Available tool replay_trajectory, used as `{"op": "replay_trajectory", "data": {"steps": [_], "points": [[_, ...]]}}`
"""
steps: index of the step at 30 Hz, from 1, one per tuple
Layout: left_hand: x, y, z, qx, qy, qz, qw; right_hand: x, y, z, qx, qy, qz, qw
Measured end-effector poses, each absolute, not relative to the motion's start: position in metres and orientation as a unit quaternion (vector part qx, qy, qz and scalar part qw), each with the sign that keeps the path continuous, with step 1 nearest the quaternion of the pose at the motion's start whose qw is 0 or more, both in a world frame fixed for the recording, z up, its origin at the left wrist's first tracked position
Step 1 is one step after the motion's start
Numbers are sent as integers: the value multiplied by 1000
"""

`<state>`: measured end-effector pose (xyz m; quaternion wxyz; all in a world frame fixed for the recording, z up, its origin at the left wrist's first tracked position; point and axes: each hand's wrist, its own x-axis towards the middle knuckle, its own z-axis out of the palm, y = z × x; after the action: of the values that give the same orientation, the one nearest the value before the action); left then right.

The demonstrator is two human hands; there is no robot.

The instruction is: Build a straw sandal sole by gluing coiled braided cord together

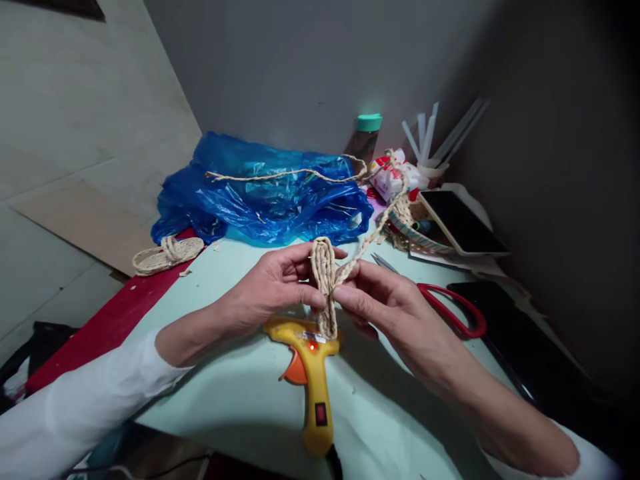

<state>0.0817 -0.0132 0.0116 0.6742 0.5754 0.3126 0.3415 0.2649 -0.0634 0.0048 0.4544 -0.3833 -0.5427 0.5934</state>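
A flat oval coil of braided straw cord (pixel 324 267) is held upright between both hands over the table. My left hand (pixel 280 280) pinches the coil's left side between thumb and fingers. My right hand (pixel 377 293) pinches the cord where it meets the coil's right side. From there the loose braid runs up and back, over a red-and-white packet, and its thin end lies across a blue plastic bag (pixel 270 193). Just below the coil lies a yellow glue gun (pixel 316 373) with an orange trigger and a lit red light.
Red-handled scissors (pixel 473 320) and a black device (pixel 520 340) lie at the right. Behind them a tablet (pixel 463 220) rests on a round basket (pixel 420 237). Glue sticks (pixel 427 137) stand at the back right, near a green-lidded bottle (pixel 369 127). Another cord bundle (pixel 167 255) lies left.
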Motion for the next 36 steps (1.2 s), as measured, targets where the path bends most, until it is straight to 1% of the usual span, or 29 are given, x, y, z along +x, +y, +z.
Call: {"op": "replay_trajectory", "data": {"steps": [5,8,12,17,26,31,34,36], "points": [[83,-6,15,547,307,304,717,266,-61,3,-355,-500,651,448],[84,-6,15,535,318,291,727,267,-59,0,-341,-468,671,463],[88,-12,14,526,358,327,699,267,-58,-2,-352,-451,659,489],[95,-21,15,549,363,364,659,266,-60,-4,-354,-442,645,513],[98,-23,18,468,351,426,690,271,-54,-2,-347,-363,651,569],[97,-25,20,474,336,436,687,273,-52,-2,-331,-328,664,585],[95,-23,18,492,329,446,671,274,-50,-3,-330,-308,665,595],[93,-20,17,508,341,463,641,274,-49,-3,-329,-295,660,607]]}}
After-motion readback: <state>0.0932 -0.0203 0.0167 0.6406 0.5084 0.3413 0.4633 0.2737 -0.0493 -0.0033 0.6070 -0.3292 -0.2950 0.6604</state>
